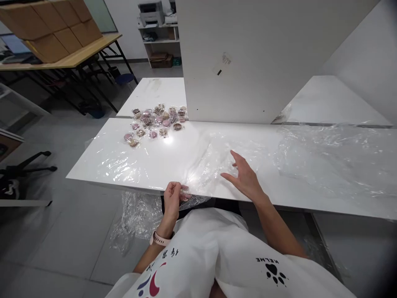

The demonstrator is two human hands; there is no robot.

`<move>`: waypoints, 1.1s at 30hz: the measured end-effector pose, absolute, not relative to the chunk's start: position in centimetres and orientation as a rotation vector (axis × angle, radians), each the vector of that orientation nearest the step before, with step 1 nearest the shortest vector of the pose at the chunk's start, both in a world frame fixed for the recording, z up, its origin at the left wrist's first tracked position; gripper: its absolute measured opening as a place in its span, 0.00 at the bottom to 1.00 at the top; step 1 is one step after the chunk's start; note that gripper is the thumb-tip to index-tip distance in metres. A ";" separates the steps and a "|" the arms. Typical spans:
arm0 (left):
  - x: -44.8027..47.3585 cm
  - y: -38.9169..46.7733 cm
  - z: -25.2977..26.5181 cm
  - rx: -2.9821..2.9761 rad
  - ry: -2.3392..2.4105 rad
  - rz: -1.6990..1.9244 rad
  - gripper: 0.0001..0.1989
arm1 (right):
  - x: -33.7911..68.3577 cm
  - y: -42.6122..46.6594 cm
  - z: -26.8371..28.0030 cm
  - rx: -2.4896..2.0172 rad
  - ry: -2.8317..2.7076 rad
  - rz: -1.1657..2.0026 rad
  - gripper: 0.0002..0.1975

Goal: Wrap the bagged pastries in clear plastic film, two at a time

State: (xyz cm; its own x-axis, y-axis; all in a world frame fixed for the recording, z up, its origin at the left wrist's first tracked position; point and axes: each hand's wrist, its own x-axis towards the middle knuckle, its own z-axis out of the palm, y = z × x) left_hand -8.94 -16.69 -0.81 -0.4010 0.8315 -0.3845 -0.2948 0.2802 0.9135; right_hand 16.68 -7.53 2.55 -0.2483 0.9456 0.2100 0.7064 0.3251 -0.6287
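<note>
- Clear plastic film (206, 159): lies on the white table (108, 134), its middle portion running from the near edge toward the far edge. Colourless, see-through and glossy; surface creased and rippled, with bright glare spots. Its outer limits are hard to make out.
- Left hand (173, 199): at the table's near edge, left of the right hand; thumb and fingers drawn together, pinching the film's near margin. Some fingertips are seen indistinctly through the film.
- Right hand (246, 176): over the table, inward of the near edge; thumb and fingers spread apart, nothing gripped. Contact with the film cannot be determined.
- Further film (341, 159): spread across the table's right part, loosely wrinkled.
- Hanging film (139, 215): crumpled, below the near edge, left of the left hand.
- Small wrapped pieces (159, 120): pink, brown and tan, clustered about the far edge, toward the far left corner, beside the upright panel (235, 62).
</note>
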 end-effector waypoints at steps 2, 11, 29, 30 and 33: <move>-9.1 -16.0 0.0 0.604 1.468 1.421 0.18 | 18.3 -7.9 0.9 -1.620 -1.990 0.634 0.40; -13.0 -12.8 1.4 0.744 1.699 1.302 0.15 | 22.7 -8.8 -1.3 -1.850 -1.740 0.702 0.35; -7.6 -9.4 -2.6 2.342 1.704 0.154 0.38 | 23.2 -7.3 -1.7 -1.647 -1.820 0.562 0.38; -7.5 -9.4 -2.6 2.341 1.705 0.154 0.39 | 22.9 -6.9 -1.5 -1.639 -1.787 0.604 0.40; -7.4 -9.6 -2.3 2.320 1.716 0.151 0.37 | 23.6 -6.9 0.1 -1.570 -1.680 0.773 0.34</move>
